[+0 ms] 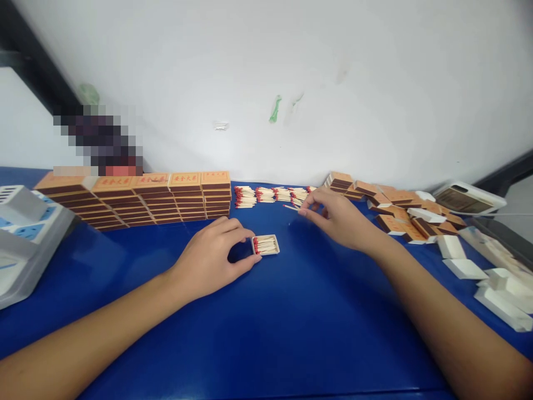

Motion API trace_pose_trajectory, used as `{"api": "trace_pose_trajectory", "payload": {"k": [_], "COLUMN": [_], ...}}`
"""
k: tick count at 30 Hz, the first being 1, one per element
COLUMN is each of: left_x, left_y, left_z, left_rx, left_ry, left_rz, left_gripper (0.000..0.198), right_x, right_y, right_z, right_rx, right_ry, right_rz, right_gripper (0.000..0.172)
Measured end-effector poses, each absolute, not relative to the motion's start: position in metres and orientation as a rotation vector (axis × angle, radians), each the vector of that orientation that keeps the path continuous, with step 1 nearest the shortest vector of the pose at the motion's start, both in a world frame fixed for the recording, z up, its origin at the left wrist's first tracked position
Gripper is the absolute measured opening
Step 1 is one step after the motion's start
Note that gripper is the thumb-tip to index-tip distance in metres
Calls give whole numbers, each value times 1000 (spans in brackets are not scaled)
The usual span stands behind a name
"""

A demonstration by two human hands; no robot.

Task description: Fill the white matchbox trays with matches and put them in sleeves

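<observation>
A small white matchbox tray (pixel 265 244) filled with red-tipped matches lies on the blue table (pixel 291 322). My left hand (pixel 212 258) rests beside it, thumb and forefinger pinching the tray's left end. My right hand (pixel 335 216) hovers farther back, fingers pinched on a single match (pixel 290 207) whose red tip points left. Just behind it lie rows of loose matches (pixel 270 194) along the wall.
Neat stacks of orange matchboxes (pixel 137 200) line the back left. A loose heap of orange sleeves (pixel 400 211) and white empty trays (pixel 478 272) lies at the right. A grey-white device (pixel 25 239) sits at the left edge, another device (pixel 468 198) at the back right.
</observation>
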State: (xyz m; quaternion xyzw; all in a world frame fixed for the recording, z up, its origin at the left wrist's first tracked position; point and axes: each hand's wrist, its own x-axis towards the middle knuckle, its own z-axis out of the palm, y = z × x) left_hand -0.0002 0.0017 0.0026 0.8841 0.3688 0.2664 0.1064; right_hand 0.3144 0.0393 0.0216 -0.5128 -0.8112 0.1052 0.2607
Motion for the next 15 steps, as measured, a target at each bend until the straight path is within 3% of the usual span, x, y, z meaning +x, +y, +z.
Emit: {"api": "trace_pose_trajectory", "payload": {"k": [6, 15], "left_x": [1, 0], "left_y": [2, 2], "left_z": [3, 2], "left_rx": [2601, 2612], "left_ry": [1087, 1083], "left_rz": [786, 784], "left_gripper": [25, 25], "right_x": [276, 267], "right_y": [6, 3], "right_z": [33, 29], "right_rx": [-1255, -1261], "right_ry": [-2340, -2260], "right_rz": [627, 531], "right_gripper": [18, 12]}}
